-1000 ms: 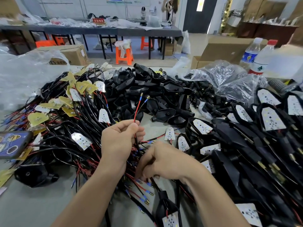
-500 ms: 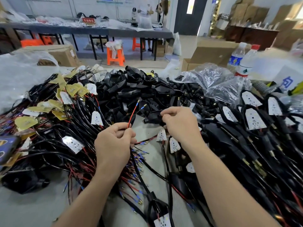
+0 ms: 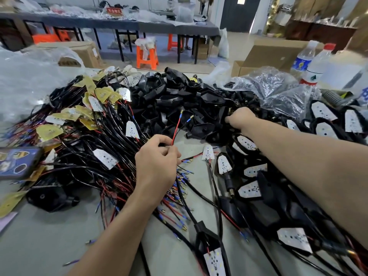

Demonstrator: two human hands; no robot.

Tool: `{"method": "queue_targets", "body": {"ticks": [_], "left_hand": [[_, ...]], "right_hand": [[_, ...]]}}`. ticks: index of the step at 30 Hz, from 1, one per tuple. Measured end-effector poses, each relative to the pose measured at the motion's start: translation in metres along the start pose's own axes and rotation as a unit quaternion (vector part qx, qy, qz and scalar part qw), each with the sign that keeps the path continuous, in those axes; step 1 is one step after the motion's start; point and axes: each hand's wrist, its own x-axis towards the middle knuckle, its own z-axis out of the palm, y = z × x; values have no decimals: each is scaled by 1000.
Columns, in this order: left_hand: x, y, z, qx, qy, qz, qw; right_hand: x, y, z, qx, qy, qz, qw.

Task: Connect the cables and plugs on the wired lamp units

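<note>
- Pinched between thumb and curled fingers of the left hand (image 3: 157, 158): a wire pair (image 3: 176, 129), one red and one black, rising up and away from the knuckles.
- At the top of that pair, between the two hands and nearer the left one: two blue-sleeved terminals (image 3: 180, 115), spread apart in a V and touching nothing.
- Stretched well ahead and to the right of the left hand: the right hand (image 3: 242, 118), fingers curled down into the near edge of a heap of black housings (image 3: 169, 100); impossible to tell whether anything is gripped there.
- Just left of the left hand, running under its wrist: a tangle of wired LED boards (image 3: 104, 158), white and yellow, on black and red leads.
- Directly below the left hand's fingers, on the grey table (image 3: 39, 246): loose leads (image 3: 180, 182) with brass-tipped ends.
- Under the right forearm and to its right: assembled lamp units (image 3: 250, 191), white boards seated in black shells.
- Beyond the right hand: a crumpled clear plastic bag (image 3: 278, 90), then two bottles (image 3: 316, 64).
- Far left of the left hand: a phone (image 3: 18, 162) lying on the tangle.
</note>
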Motion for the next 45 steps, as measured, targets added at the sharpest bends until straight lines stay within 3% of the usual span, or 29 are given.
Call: {"method": "queue_targets", "body": {"ticks": [4, 9, 11, 13, 15, 17, 19, 22, 26, 31, 34, 39, 45], "left_hand": [[0, 0, -1, 42, -22, 4, 999], [-2, 4, -3, 74, 6, 15, 997], [-3, 5, -2, 94, 9, 24, 995], [-5, 6, -2, 108, 11, 36, 993], [-7, 6, -2, 117, 18, 48, 992], [-7, 6, -2, 129, 29, 56, 990], [-6, 5, -3, 141, 39, 64, 987], [-6, 2, -2, 162, 49, 76, 983], [-4, -3, 0, 189, 46, 103, 975], [-5, -10, 9, 401, -21, 172, 899], [-6, -10, 10, 429, 2, 171, 887], [-5, -6, 7, 370, 16, 145, 917], [-9, 5, 3, 231, 47, 114, 965]], "right_hand": [[-2, -2, 0, 4, 23, 32, 999], [-16, -11, -26, 38, 145, 93, 984], [-28, -16, -37, 67, 170, 78, 980], [-52, -21, -39, 178, 155, 34, 971], [-83, -25, -29, 378, 91, 13, 921], [-116, -26, -13, 542, 9, 16, 840], [-144, -25, 5, 632, -53, 25, 773], [-168, -19, 25, 673, -100, 26, 732], [-174, -15, 34, 664, -115, 4, 739], [-172, -9, 39, 690, -145, 45, 708], [-169, -8, 41, 695, -146, 46, 702], [-169, -7, 43, 687, -145, 49, 710], [-172, -7, 47, 633, -150, 33, 758]]}}
